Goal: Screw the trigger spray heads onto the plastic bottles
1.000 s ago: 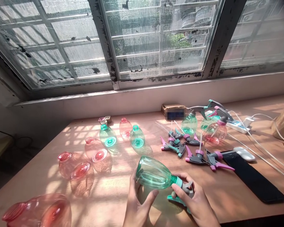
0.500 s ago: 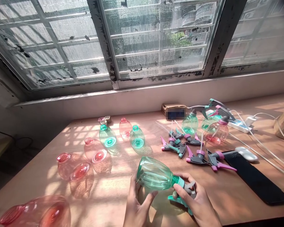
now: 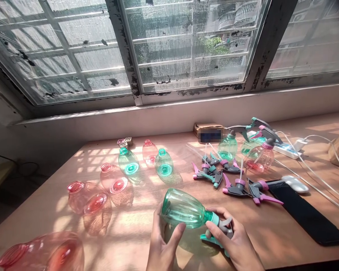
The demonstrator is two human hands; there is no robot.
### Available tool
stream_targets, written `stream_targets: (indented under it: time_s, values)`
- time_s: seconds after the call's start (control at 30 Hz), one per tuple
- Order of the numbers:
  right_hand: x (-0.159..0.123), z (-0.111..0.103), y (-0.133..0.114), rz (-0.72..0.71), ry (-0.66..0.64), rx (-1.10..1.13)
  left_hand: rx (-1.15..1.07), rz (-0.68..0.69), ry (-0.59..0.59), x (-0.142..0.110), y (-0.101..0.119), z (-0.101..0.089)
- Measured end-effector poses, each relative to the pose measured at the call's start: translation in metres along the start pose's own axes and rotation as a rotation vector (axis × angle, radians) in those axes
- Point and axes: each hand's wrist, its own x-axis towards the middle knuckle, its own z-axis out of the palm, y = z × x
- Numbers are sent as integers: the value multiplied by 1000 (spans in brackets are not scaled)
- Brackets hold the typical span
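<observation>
left hand (image 3: 165, 246) cups green bottle (image 3: 183, 209), right hand (image 3: 237, 242) grips spray head (image 3: 224, 224); likely light, slick; hold collar (image 3: 215, 218). far-side grip unclear.

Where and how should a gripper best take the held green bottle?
Probably mid-body, from above: the green bottle is tilted nearly sideways, rounded upper flank exposed, while the left hand cups its base end and the right hand holds the sprayer head.

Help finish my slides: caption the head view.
Left hand cradling a sideways green bottle, right hand gripping its spray head above a sunlit table.
</observation>
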Motion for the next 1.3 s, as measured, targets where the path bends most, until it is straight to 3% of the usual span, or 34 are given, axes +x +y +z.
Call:
stream_targets:
  time_s: [0.23, 0.53, 0.8, 1.03, 1.3]
  values:
    - [4, -8, 4, 18, -41, -85, 2, 10, -35, 2, -8, -4]
    - [1, -5, 5, -25, -52, -101, 14, 25, 7, -2, -1, -1]
    - [7, -16, 12, -7, -98, -4, -5, -6, -22, 1, -3, -1]
    - [1, -4, 4, -62, -11, -90, -13, 21, -23, -1, -3, 0]
    - [0, -2, 3, -46, 28, -1, -8, -12, 11, 0, 0, 0]
